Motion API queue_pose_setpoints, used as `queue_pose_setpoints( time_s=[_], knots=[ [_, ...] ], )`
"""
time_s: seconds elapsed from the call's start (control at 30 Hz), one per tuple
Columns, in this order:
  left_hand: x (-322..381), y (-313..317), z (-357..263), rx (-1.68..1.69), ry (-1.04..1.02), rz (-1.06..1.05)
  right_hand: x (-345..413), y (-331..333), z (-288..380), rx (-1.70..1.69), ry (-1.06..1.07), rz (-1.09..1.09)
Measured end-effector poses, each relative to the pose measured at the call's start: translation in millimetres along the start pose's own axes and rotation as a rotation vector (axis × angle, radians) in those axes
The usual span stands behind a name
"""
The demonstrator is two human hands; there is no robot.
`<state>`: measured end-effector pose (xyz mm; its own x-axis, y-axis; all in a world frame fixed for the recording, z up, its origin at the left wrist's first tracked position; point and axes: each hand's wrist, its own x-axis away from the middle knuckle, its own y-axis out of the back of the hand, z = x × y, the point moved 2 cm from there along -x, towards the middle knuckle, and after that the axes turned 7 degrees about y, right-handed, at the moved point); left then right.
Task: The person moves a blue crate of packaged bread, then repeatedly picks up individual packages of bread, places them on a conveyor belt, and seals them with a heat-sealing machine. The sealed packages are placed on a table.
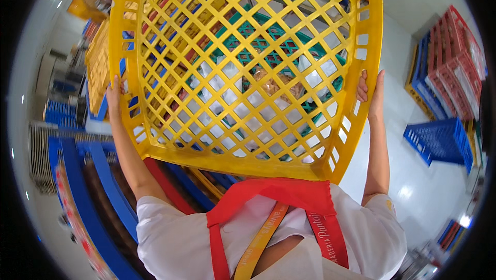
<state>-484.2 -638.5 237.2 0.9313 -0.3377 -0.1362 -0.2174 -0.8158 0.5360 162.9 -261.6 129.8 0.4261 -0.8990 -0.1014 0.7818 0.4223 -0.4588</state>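
A shallow yellow plastic crate (248,169) with a lattice bottom is held up in front of my chest and spans much of the head view. My left hand (115,92) grips its left side wall, with fingertips curled through a slot. On the opposite side, my right hand (370,90) holds the right wall, its fingers inside a slot and the thumb outside. Through the lattice I see a green plastic crate (277,30) below, partly hidden by the bars. Inside it lie clear plastic bags and a bag of brown bread-like pieces (275,84).
Stacked red crates (451,63) on blue and yellow ones stand at the right. A blue crate (440,142) leans tilted beside them on the pale floor (403,179). At the left are blue crates (77,179) in stacks and a pile of yellow crates or goods (99,66).
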Motion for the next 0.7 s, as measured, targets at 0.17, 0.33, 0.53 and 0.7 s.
queue_pose_setpoints(
  time_s=[0.17,0.33,0.53,0.7],
  knots=[
    [-91,-138,-8,-0.024,0.085,0.203,-4,14,-14,0.085,-0.105,-0.234],
    [-140,-260,4,-0.029,0.059,0.485,-8,46,-23,0.123,-0.180,-0.453],
    [-153,-364,-15,-0.129,0.071,0.616,-6,91,-61,0.132,-0.275,-0.627],
    [-169,-436,18,-0.220,0.156,0.714,-12,112,-89,0.285,-0.344,-0.736]
  ],
)
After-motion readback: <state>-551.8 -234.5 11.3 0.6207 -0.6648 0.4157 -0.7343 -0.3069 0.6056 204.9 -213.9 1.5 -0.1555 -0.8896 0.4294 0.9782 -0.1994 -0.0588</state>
